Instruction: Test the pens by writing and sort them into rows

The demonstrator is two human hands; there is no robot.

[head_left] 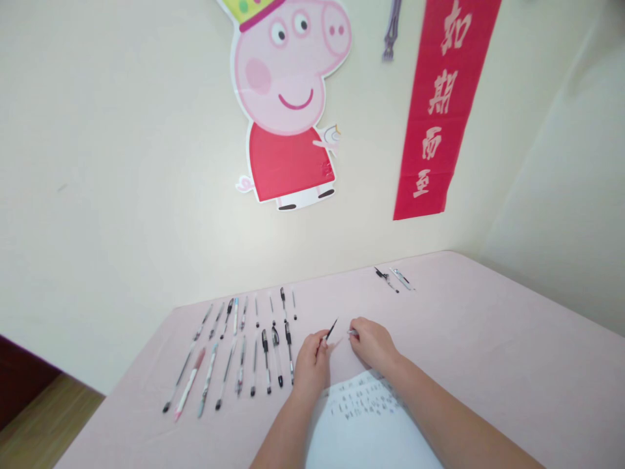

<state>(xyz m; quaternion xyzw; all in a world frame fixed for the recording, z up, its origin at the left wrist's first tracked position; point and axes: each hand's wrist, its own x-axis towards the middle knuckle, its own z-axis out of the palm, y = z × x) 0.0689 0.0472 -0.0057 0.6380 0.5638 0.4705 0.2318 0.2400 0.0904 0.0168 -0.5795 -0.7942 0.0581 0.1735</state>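
My left hand (311, 366) is closed around a thin pen-like piece (333, 327), its dark, narrow end pointing up and to the right. Just across from it, my right hand (374, 343) pinches a small grey piece (352, 332), mostly hidden by the fingers; it looks like part of a pen. A small gap separates the two pieces. Below both hands lies a white sheet (364, 436) with rows of dark handwriting, partly under my forearms.
Two rows of pens and refills lie left of my hands, among them a pink-and-white pen (190, 383) and a black-capped pen (265, 355). Farther back right are a dark pen piece (385, 279) and a silvery one (402, 279). A wall bounds the pink-covered table (488, 339).
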